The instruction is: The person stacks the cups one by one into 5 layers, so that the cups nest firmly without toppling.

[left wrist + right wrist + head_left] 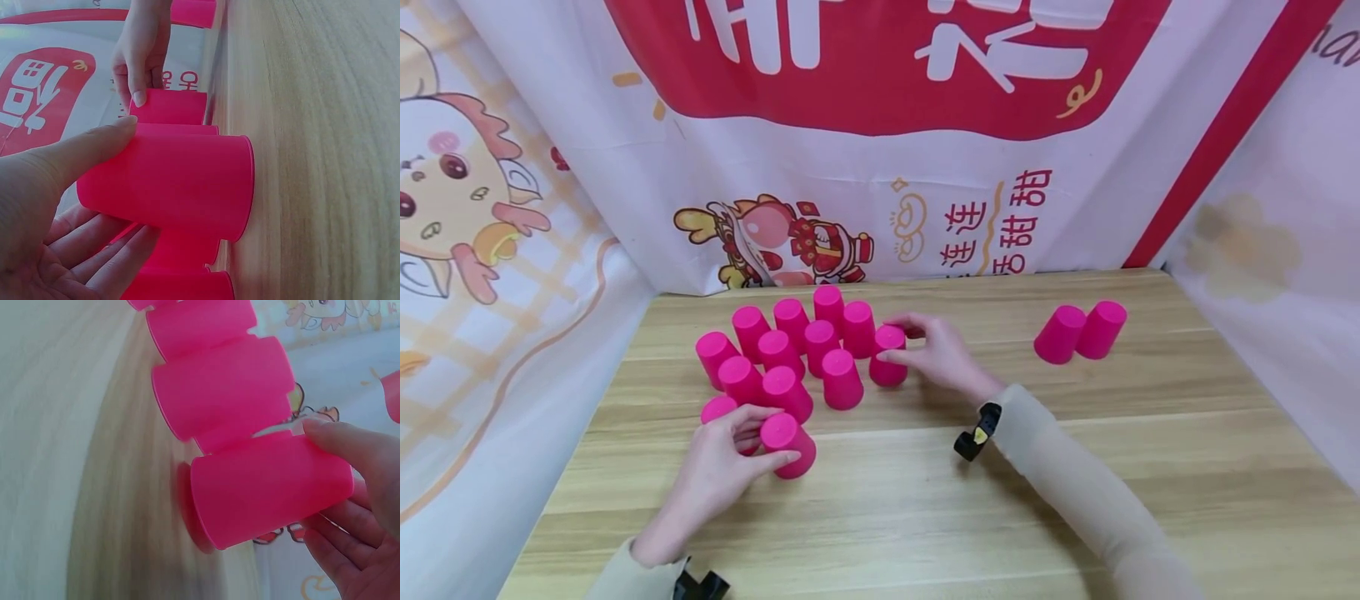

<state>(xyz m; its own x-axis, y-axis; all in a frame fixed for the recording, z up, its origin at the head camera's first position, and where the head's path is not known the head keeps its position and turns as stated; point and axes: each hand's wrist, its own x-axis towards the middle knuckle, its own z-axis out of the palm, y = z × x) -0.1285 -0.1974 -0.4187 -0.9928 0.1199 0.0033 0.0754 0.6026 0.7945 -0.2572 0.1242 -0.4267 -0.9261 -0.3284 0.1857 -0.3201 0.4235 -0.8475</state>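
Observation:
Upside-down pink cups stand grouped on the wooden table, left of its middle. My left hand grips the nearest pink cup between thumb and fingers. Another cup stands partly hidden behind that hand. At the group's right end, my right hand holds a second pink cup by its upper part. In the right wrist view, a reddish reflection shows beside the rim of this held cup, which looks slightly raised off the wood. Beside it stands a neighbouring cup.
Two more pink cups stand close together at the right rear. A printed white and red cloth hangs behind the table, with further cloth along the left side. Each wrist wears a black strap device.

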